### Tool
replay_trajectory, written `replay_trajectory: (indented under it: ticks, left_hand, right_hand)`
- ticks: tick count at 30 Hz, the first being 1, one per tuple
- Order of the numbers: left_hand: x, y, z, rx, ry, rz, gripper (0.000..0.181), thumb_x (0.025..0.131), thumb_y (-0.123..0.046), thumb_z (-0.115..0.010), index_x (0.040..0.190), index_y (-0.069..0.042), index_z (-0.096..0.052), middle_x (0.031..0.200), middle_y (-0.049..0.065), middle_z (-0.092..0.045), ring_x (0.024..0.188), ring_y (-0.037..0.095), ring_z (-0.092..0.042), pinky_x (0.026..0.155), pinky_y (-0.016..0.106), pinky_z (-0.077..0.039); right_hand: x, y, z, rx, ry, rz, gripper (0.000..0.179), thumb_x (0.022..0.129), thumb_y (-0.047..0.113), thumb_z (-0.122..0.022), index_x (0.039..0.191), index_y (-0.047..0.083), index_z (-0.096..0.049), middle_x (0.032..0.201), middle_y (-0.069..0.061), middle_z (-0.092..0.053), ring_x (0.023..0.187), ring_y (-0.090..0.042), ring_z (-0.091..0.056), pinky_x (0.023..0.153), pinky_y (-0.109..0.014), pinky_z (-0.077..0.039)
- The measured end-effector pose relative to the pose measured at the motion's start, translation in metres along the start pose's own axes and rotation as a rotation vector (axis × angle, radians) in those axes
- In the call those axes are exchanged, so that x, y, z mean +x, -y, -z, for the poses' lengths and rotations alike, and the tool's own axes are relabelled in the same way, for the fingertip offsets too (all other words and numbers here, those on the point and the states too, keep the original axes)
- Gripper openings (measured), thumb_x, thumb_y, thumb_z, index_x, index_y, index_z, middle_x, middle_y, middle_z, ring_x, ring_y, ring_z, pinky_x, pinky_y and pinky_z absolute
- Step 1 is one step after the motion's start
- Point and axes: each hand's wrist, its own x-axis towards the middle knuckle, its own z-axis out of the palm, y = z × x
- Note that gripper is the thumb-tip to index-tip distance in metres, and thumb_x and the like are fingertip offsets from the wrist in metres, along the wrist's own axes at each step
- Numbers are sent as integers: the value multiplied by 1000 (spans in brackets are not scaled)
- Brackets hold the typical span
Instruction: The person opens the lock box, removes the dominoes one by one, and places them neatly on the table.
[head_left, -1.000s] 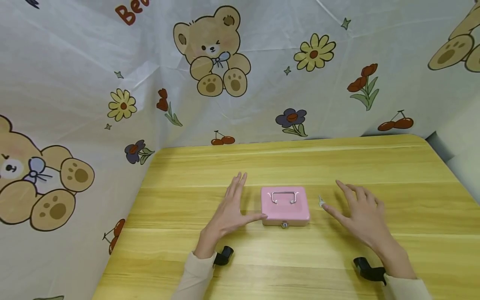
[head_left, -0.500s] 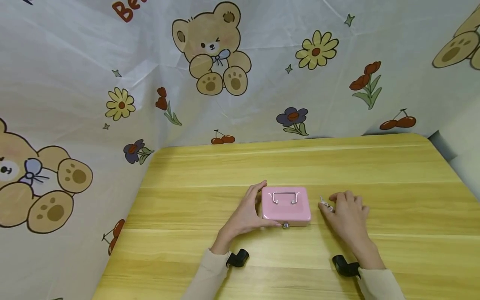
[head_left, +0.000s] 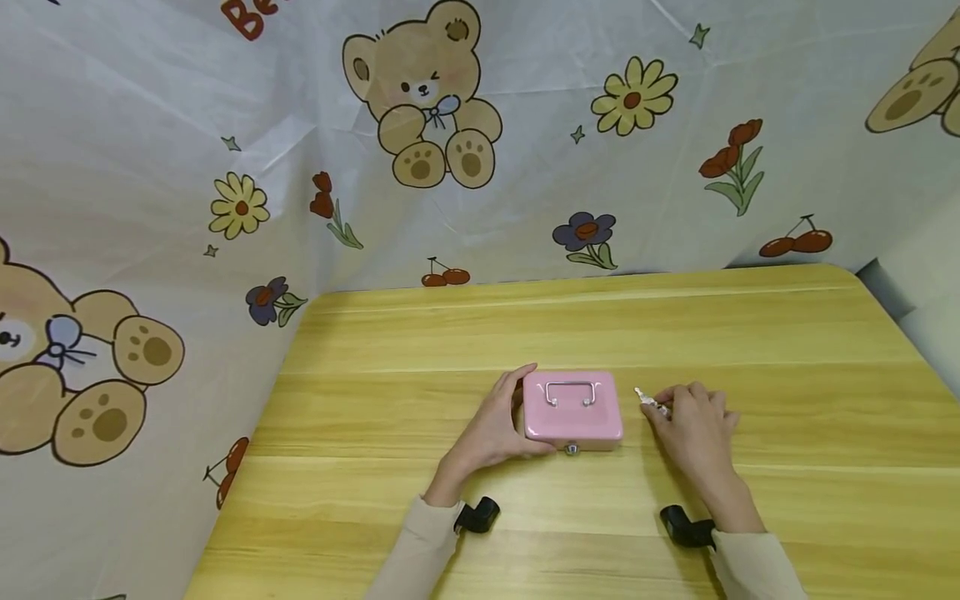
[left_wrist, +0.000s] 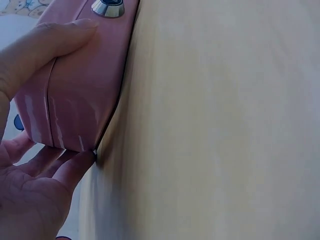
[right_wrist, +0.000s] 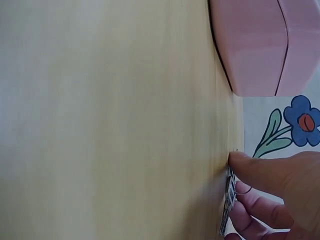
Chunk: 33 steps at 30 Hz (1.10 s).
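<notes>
A pink metal cash box (head_left: 573,425) with a silver carrying handle (head_left: 570,385) sits in the middle of the wooden table, its round lock (left_wrist: 108,8) facing the person. My left hand (head_left: 491,429) grips the box at its left end. In the left wrist view the thumb lies along the front beside the lock, and the fingers are at the end wall. To the right of the box, my right hand (head_left: 696,429) pinches a small bunch of keys (head_left: 649,401) between thumb and fingers. A thin ring and flat silvery pieces of the keys (right_wrist: 227,200) show close by the tabletop.
The wooden table (head_left: 420,333) reaches back to a white cloth (head_left: 525,233) printed with bears and flowers. A grey-white surface (head_left: 930,333) stands past the table's right edge. Each wrist carries a black camera mount.
My left hand has moved right and taken hold of the box's end. The right hand has come left and down and picked the keys between its fingers; their tip has shifted slightly.
</notes>
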Motion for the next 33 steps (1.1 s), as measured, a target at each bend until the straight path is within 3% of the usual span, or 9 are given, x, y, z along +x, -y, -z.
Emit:
replay_trajectory:
  ticks: [4, 11, 19, 27, 33]
  left_hand:
    - [0, 1, 1, -21, 15, -10, 118, 68, -9, -99, 163, -7, -29, 150, 10, -46, 144, 25, -46, 126, 37, -35]
    - [0, 6, 6, -177, 64, -3, 117, 71, 7, -93, 165, -3, -23, 157, 16, -38, 151, 28, -37, 123, 29, -34]
    - [2, 7, 6, -128, 51, 18, 116, 70, 1, -96, 164, -2, -28, 156, 16, -43, 146, 26, -46, 116, 24, -42]
    - [7, 6, 9, -135, 14, 68, 115, 71, -9, -98, 164, -7, -30, 156, 15, -47, 140, 30, -53, 114, 26, -47]
    - [12, 7, 10, -193, -25, 59, 107, 76, -11, -95, 163, -6, -33, 152, 14, -52, 135, 29, -55, 114, 27, -48]
  right_hand:
    - [2, 1, -1, 42, -1, -15, 25, 94, 16, -78, 98, -8, -71, 102, -28, -62, 97, -48, -46, 73, -56, -33]
    - [3, 1, -1, 73, -5, -12, 19, 94, 13, -77, 94, -6, -74, 104, -29, -63, 101, -50, -45, 72, -52, -31]
    - [-3, 1, 3, 175, -51, 23, 17, 97, 7, -72, 98, -10, -71, 104, -33, -69, 105, -54, -49, 83, -67, -33]
    - [-13, 20, 15, 287, -136, 28, 10, 98, 4, -70, 100, -6, -69, 95, -24, -71, 99, -47, -63, 76, -52, -51]
    - [-22, 40, 20, 355, -235, 87, 7, 95, 2, -75, 98, -3, -72, 91, -19, -76, 98, -42, -67, 91, -53, -54]
